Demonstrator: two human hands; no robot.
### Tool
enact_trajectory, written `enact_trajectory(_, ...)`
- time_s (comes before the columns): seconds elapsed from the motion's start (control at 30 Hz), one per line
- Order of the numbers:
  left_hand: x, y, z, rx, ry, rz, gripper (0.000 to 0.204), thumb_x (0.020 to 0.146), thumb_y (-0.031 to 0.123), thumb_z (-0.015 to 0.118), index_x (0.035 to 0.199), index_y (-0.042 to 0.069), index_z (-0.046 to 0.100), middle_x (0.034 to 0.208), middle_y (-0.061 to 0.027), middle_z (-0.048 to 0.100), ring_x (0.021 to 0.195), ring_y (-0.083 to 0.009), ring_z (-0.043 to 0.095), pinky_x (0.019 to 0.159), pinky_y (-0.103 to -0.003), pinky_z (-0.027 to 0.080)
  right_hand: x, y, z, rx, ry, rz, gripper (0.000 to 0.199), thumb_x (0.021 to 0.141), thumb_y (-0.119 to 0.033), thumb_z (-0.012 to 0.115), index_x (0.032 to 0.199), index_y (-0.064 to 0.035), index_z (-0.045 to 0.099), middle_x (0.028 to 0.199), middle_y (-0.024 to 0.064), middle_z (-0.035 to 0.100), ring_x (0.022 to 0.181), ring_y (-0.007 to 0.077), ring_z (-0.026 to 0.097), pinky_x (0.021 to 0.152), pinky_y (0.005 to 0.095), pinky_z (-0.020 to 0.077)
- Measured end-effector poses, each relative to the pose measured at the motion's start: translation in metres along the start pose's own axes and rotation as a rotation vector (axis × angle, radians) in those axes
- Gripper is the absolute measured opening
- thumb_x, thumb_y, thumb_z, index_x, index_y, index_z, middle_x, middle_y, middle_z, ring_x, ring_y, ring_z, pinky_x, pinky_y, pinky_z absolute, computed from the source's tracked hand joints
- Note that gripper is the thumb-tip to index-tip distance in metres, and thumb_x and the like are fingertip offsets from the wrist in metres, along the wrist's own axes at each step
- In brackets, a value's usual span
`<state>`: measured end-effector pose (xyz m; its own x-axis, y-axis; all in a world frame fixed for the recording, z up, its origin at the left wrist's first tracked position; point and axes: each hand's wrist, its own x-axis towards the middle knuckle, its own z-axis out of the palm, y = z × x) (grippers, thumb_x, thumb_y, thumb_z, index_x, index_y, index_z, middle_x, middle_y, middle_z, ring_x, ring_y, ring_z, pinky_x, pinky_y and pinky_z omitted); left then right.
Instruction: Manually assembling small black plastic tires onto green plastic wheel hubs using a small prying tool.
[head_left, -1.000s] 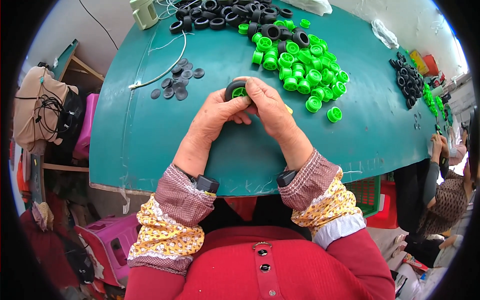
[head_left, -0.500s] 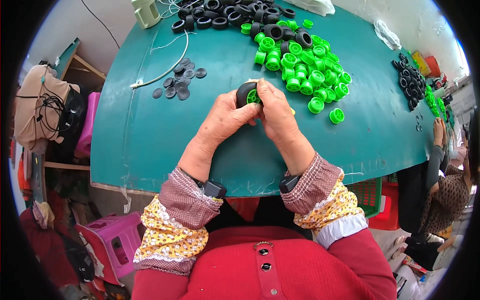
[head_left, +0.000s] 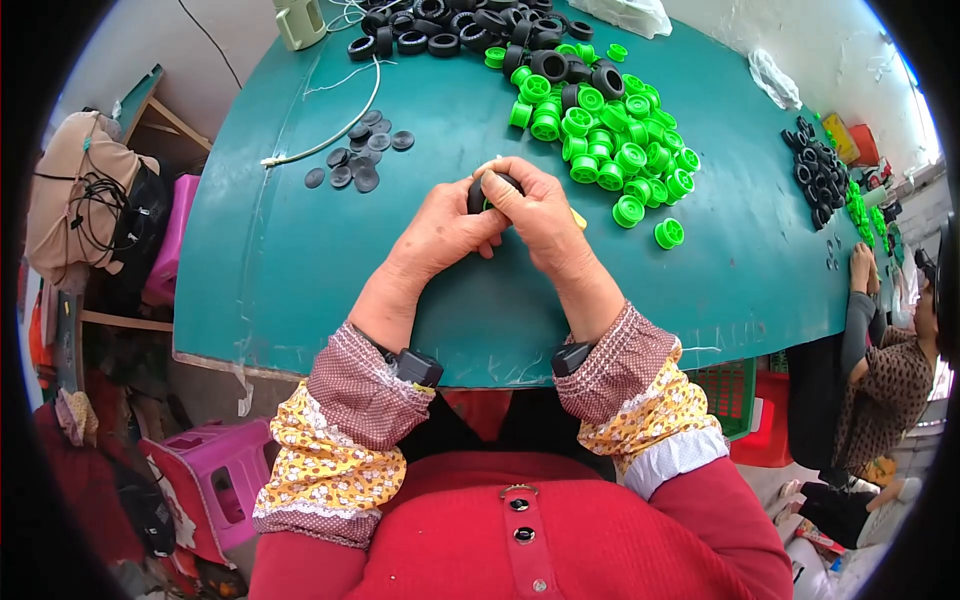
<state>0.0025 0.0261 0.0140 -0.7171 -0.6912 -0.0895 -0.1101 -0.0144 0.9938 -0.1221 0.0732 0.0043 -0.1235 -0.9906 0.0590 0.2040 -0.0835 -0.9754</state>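
Note:
In front of me, both hands grip a small black toy tyre [head_left: 477, 196] with a sliver of green wheel hub showing inside it. My left hand [head_left: 438, 228] wraps the tyre's left side. My right hand [head_left: 540, 215] closes over it from the right, its thumb pressed across the tyre and hiding most of the hub. A bit of something yellow [head_left: 578, 218] pokes out beside the right hand; its kind is hidden. To the right lies a heap of green wheel hubs [head_left: 630, 158], and beyond it a pile of black tyres [head_left: 475, 38].
Several dark discs [head_left: 366, 179] and a curved pale cable [head_left: 345, 137] lie left on the green table [head_left: 290, 270]. A light green jug [head_left: 298, 25] stands at the far left. At the far right, another person's hand [head_left: 862, 265] is near more tyres [head_left: 818, 170]. A pink stool [head_left: 215, 470] stands lower left.
My right thumb has moved left and up over the tyre, covering the green hub that showed before. Both hands still hold the tyre in nearly the same place.

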Motion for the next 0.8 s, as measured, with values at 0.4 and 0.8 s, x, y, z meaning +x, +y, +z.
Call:
enact_trajectory(0.4,-0.001,-0.002,-0.012,-0.457,0.023,0.028,0.025,0.081,0.018,0.055,0.096,-0.002,0.055,0.077,-0.0114,0.061,0.063,-0.0166,0.061,0.058,-0.023,0.051,0.0,-0.004,-0.002,0.158,-0.009,0.071,0.029,0.087,-0.024,0.051,0.105,-0.0012,0.054,0.079,-0.0014,0.053,0.065,0.0038,0.045,0.056,0.0166,0.0382)
enact_trajectory(0.8,-0.002,-0.001,-0.011,-0.229,-0.039,-0.03,0.022,0.074,0.019,0.064,0.085,0.001,0.059,0.071,-0.0054,0.061,0.058,-0.0106,0.058,0.053,-0.019,0.045,-0.001,-0.001,0.008,-0.002,-0.074,-0.081,0.026,0.089,-0.025,0.045,0.097,-0.0028,0.055,0.074,-0.0009,0.051,0.063,0.0043,0.046,0.055,0.0181,0.0399)
